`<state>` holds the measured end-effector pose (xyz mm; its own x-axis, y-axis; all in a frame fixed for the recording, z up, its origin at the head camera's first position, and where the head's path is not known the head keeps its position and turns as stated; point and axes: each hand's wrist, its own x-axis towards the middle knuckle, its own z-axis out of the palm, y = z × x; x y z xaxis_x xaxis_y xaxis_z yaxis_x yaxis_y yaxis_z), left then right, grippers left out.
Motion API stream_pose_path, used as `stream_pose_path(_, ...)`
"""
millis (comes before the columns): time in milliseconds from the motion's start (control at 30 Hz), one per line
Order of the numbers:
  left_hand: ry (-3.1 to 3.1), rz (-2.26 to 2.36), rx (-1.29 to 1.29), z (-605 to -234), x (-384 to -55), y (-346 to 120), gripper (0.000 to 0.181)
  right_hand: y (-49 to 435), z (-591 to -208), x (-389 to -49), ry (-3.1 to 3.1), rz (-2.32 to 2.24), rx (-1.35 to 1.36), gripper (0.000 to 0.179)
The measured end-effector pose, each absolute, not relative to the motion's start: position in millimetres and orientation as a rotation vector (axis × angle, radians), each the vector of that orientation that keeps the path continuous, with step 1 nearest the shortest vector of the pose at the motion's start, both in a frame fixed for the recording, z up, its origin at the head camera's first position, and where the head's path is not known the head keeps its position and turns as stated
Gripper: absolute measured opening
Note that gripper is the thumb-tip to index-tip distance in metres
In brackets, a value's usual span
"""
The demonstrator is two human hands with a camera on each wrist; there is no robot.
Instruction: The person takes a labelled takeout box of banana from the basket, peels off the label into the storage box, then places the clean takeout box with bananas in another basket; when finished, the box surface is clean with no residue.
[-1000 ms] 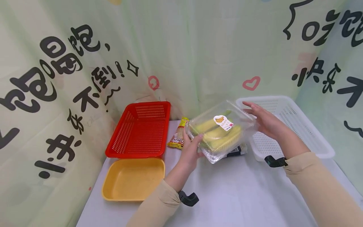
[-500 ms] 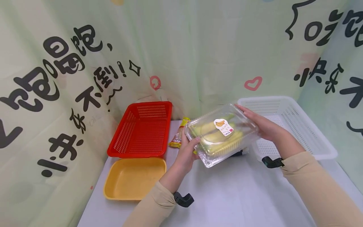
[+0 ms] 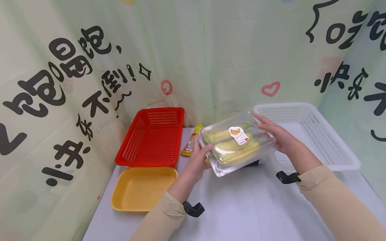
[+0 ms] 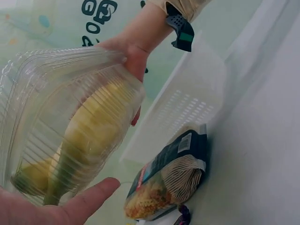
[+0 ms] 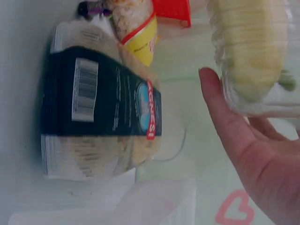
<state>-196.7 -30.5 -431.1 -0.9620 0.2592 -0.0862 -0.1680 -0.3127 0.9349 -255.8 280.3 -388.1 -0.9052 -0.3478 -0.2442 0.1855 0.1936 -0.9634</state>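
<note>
Both hands hold a clear plastic clamshell box of bananas (image 3: pixel 232 147) above the table, tilted, with a banana label on its lid. My left hand (image 3: pixel 194 164) grips its left edge, thumb on top; the fingers beneath are mostly hidden. At the opposite end my right hand (image 3: pixel 278 135) holds the right side. In the left wrist view the bananas (image 4: pixel 96 119) show through the ribbed wall. A dark-banded Agnesi bag (image 5: pixel 105 108), probably pasta, stands below the box in the right wrist view; the box hides most of it from the head view.
A red perforated basket (image 3: pixel 179 137) stands at the back left, with a yellow plastic tub (image 3: pixel 144 207) in front. On the right is a white perforated basket (image 3: pixel 340 147). A yellow-ended snack bag (image 3: pixel 187 149) lies behind my left hand. A small purple-wrapped item (image 5: pixel 93 9) lies near the bags.
My right hand has come in from beside the box and now holds its right end. The box has tilted and shifted slightly; the left hand keeps its grip. The baskets stay put.
</note>
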Motion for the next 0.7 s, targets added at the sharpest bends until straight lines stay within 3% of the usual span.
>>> stream_pose_path(200,1.722,2.347,0.114,-430,-200,-39,0.082,272,-389,-247,2.091,-1.826,-0.08,0.059)
stream_pose_path(700,1.895,2.276,0.18,-424,-204,-60,0.073,247,-388,-210,2.091,-2.021,0.069,0.061)
